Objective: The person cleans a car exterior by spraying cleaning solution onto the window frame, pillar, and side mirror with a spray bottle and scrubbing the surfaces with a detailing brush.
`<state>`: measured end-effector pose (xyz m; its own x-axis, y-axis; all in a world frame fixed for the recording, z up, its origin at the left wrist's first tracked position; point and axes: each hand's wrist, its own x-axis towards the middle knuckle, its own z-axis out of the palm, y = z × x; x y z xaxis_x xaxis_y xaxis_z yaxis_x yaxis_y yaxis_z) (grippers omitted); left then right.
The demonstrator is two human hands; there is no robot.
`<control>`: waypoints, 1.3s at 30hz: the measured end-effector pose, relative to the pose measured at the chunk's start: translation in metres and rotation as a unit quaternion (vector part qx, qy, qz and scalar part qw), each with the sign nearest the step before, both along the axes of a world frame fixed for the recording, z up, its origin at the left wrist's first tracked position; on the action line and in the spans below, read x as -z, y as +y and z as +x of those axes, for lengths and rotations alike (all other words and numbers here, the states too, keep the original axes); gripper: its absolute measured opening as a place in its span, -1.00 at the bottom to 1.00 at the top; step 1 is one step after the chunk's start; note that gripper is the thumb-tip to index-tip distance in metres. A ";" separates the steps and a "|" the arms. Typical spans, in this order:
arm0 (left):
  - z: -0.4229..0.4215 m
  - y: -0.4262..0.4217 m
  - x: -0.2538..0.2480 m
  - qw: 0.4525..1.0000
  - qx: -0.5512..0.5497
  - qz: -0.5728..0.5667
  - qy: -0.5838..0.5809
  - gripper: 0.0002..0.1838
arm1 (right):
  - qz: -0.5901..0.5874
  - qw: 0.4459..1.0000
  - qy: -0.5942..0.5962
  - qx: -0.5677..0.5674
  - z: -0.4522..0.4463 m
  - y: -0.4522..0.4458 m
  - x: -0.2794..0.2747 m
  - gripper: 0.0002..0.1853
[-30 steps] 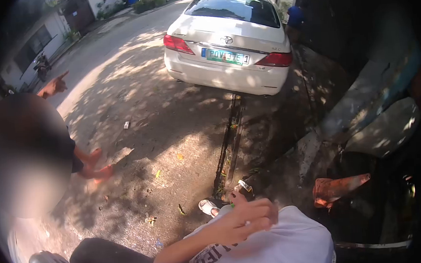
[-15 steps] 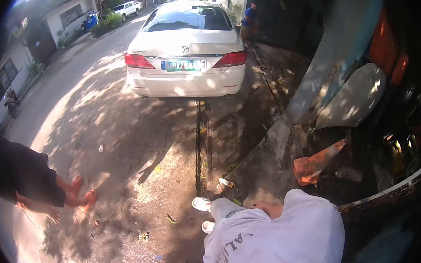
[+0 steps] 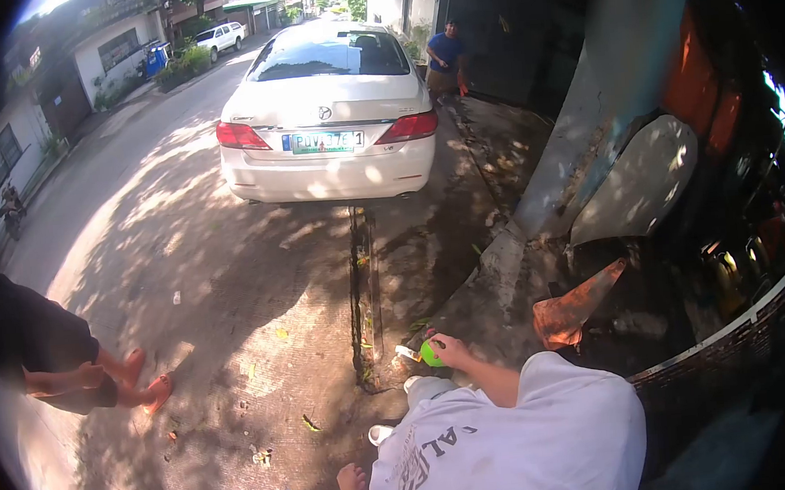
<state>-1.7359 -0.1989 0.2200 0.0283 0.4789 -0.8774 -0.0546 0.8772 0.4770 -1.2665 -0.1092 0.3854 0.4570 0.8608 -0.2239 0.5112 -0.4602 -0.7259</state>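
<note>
My right hand, reaching out from the white sleeve, has its fingers on a bright green ball held low over the ground. Beside the ball, a small white piece of litter lies near the end of the drain groove. Lower down, my left hand hangs at the shirt's edge with fingers loosely apart and nothing visible in it. My white shirt with dark lettering fills the lower middle, and a white shoe shows beside it.
A white sedan stands ahead across the groove. One person in dark clothes is at left; another in a blue shirt stands beyond the car. An orange traffic cone lies tipped at right, near a leaning pale panel.
My right hand has swung forward, bringing the green ball into view. My left hand shows more fully. The person at left has bent an arm; the blue-shirted person has come further into view.
</note>
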 end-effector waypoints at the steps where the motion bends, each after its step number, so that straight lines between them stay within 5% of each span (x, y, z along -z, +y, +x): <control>1: 0.003 0.018 -0.003 1.000 0.001 0.010 0.010 -0.75 | -0.001 1.000 0.000 -0.001 0.002 -0.003 -0.003 -0.64; 9: 0.027 0.110 -0.041 0.993 -0.018 0.082 0.086 -0.77 | -0.184 0.968 0.140 0.101 0.058 -0.073 0.037 -0.63; 12: 0.041 0.105 -0.062 0.995 -0.014 0.072 0.061 -0.79 | -0.223 0.969 0.077 0.068 0.082 -0.116 0.062 -0.53; 15: 0.041 0.085 -0.015 0.998 -0.032 0.056 -0.023 -0.84 | -0.254 0.966 0.043 0.027 0.097 -0.142 0.085 -0.49; 19: 0.067 0.041 -0.016 0.981 0.119 0.137 0.070 -0.84 | -0.351 0.934 0.065 -0.013 0.125 -0.122 0.074 -0.41; 24: 0.091 0.042 -0.037 0.975 0.197 0.024 0.100 -0.79 | -0.215 0.967 0.102 0.089 0.126 -0.083 0.085 -0.57; 31: 0.073 0.154 -0.039 0.967 0.236 0.023 0.095 -0.71 | -0.012 0.965 0.149 0.217 0.067 -0.031 0.076 -0.70; 35: 0.055 0.288 -0.053 0.970 0.210 0.070 0.100 -0.66 | -0.056 0.929 0.158 0.330 0.009 -0.021 0.093 -0.71; 39: 0.045 0.374 -0.050 0.964 0.188 0.157 0.106 -0.64 | -0.145 0.927 0.106 0.328 -0.024 -0.028 0.120 -0.68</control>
